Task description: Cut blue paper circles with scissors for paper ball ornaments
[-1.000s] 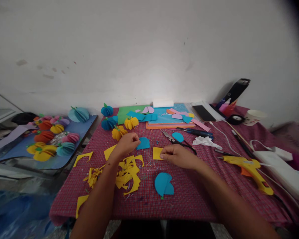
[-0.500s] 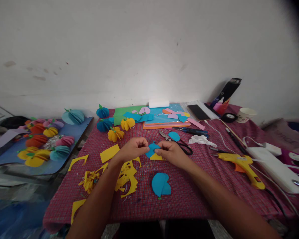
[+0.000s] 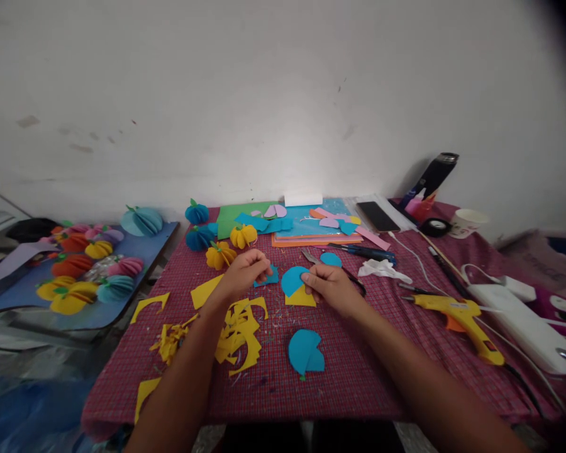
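My right hand point(image 3: 331, 286) pinches the right edge of a blue paper disc point(image 3: 293, 280) between thumb and fingers. To its left, my left hand point(image 3: 246, 274) is closed, with a smaller blue paper piece point(image 3: 270, 277) at its fingertips, partly hidden by them. A square of yellow paper point(image 3: 300, 297) lies under the disc. Nearer to me rests a folded blue paper shape point(image 3: 305, 351) with a bit of green at its lower edge. Scissors point(image 3: 311, 257) lie just beyond my right hand, partly covered, beside another blue disc point(image 3: 331, 259).
Yellow offcuts point(image 3: 240, 333) spread by my left forearm. Paper pumpkins point(image 3: 221, 255) stand at the back left, and more sit on a blue board point(image 3: 163, 242). On the right are a yellow glue gun point(image 3: 457, 308), a white power strip point(image 3: 523, 324), a phone point(image 3: 378, 216) and a paper cup point(image 3: 466, 223).
My hands have moved apart. The left one has drawn back to the left with a small blue piece at its fingers, while the disc stays in my right hand.
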The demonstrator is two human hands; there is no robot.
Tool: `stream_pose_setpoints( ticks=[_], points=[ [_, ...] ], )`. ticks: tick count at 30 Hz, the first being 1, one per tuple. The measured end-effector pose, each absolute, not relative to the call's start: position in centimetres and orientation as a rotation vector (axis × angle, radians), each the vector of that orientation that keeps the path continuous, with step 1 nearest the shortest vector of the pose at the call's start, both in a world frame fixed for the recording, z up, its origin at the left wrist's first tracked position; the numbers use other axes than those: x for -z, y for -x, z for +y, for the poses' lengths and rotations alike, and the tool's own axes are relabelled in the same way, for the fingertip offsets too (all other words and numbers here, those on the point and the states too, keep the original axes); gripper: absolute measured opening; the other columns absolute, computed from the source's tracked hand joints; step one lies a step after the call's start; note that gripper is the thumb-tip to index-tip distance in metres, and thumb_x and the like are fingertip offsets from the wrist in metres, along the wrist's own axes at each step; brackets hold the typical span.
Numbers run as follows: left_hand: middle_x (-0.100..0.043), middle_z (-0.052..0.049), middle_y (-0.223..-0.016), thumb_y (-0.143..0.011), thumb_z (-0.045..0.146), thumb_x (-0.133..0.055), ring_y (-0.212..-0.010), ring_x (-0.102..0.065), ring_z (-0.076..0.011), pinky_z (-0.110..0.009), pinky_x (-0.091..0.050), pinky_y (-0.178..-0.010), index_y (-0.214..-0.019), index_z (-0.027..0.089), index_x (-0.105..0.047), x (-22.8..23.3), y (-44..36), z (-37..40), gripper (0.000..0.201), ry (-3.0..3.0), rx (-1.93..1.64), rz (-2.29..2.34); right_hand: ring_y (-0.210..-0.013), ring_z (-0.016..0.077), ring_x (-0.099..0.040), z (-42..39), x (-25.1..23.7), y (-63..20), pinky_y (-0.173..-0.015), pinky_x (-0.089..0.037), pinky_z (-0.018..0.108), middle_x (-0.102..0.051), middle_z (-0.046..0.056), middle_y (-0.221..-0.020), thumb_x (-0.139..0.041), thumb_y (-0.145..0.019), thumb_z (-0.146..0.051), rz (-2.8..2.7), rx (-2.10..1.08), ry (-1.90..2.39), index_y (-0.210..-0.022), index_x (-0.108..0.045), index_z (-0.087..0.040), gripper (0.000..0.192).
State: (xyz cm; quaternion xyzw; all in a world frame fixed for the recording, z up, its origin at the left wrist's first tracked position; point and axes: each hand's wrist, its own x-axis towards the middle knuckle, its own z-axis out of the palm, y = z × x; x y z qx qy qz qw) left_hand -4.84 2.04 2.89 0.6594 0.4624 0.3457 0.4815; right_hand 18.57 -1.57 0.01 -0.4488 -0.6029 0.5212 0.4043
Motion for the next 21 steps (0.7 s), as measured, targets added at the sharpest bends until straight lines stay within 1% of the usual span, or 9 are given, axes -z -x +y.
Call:
stream_pose_setpoints(
  ticks=[3,6,8,10,14,18,21],
  points=[
    [-0.061,-0.001,-0.073,-0.086,0.038,-0.044,-0.064,-0.054,-0.0140,-0.026,-0.041,-0.059,-0.074,0.019,-0.052,-2.3,5.6,2.7,0.024,-1.736,-0.864,1.307,-0.045,0.0083,-0.046,-1.7,-0.5,-18.8,-0.045,-0.034,0.020,-0.052,-0.004,-0.052,-0.059,-0.086,-0.045,-1.524,-1.339,1.103,-0.065,-0.055,-0.017,0.035],
    [-0.059,-0.002,-0.072,-0.087,0.036,-0.041,-0.066,-0.053,-0.0156,-0.027,-0.036,-0.059,-0.073,0.020,-0.049,-1.4,6.5,3.5,0.023,-1.967,-0.834,1.617,-0.046,0.0076,-0.047,-2.1,-1.1,-19.2,-0.045,-0.034,0.019,-0.056,-0.002,-0.057,-0.059,-0.086,-0.045,-1.626,-1.466,1.057,-0.066,-0.056,-0.016,0.035],
    [-0.059,-0.003,-0.073,-0.089,0.036,-0.038,-0.067,-0.053,-0.0171,-0.028,-0.033,-0.060,-0.074,0.020,-0.049,-0.8,6.9,3.9,0.024,-2.095,-0.725,1.784,-0.046,0.0072,-0.048,-2.3,-1.4,-19.5,-0.044,-0.035,0.019,-0.060,-0.001,-0.060,-0.058,-0.086,-0.044,-1.762,-1.613,1.022,-0.068,-0.058,-0.015,0.035],
    [-0.061,-0.006,-0.076,-0.092,0.036,-0.033,-0.069,-0.055,-0.0189,-0.029,-0.032,-0.060,-0.077,0.020,-0.050,-0.5,7.1,4.0,0.028,-2.191,-0.579,1.850,-0.046,0.0069,-0.048,-2.7,-1.7,-19.6,-0.044,-0.036,0.019,-0.061,0.000,-0.061,-0.058,-0.086,-0.044,-1.917,-1.757,0.991,-0.068,-0.059,-0.014,0.035],
    [-0.066,-0.010,-0.083,-0.094,0.040,-0.029,-0.077,-0.060,-0.0220,-0.030,-0.036,-0.065,-0.081,0.019,-0.057,-0.3,7.3,3.9,0.037,-2.293,-0.309,1.923,-0.046,0.0067,-0.048,-3.3,-1.7,-19.3,-0.045,-0.036,0.018,-0.059,-0.002,-0.059,-0.059,-0.085,-0.042,-2.158,-1.912,0.944,-0.068,-0.061,-0.014,0.033],
    [-0.069,-0.012,-0.092,-0.092,0.045,-0.033,-0.082,-0.063,-0.0236,-0.030,-0.039,-0.069,-0.082,0.019,-0.063,-0.4,7.5,3.5,0.041,-2.315,-0.137,1.941,-0.048,0.0077,-0.048,-3.4,-1.2,-19.2,-0.045,-0.035,0.018,-0.057,-0.003,-0.056,-0.062,-0.082,-0.041,-2.338,-1.878,0.944,-0.067,-0.064,-0.015,0.030],
    [-0.069,-0.013,-0.091,-0.090,0.048,-0.037,-0.083,-0.063,-0.0253,-0.031,-0.039,-0.069,-0.083,0.019,-0.065,-0.6,7.7,3.3,0.041,-2.276,-0.106,2.026,-0.049,0.0082,-0.046,-3.1,-0.9,-19.4,-0.044,-0.031,0.019,-0.056,-0.003,-0.056,-0.068,-0.076,-0.044,-2.421,-1.649,1.085,-0.066,-0.064,-0.015,0.031]
  ],
)
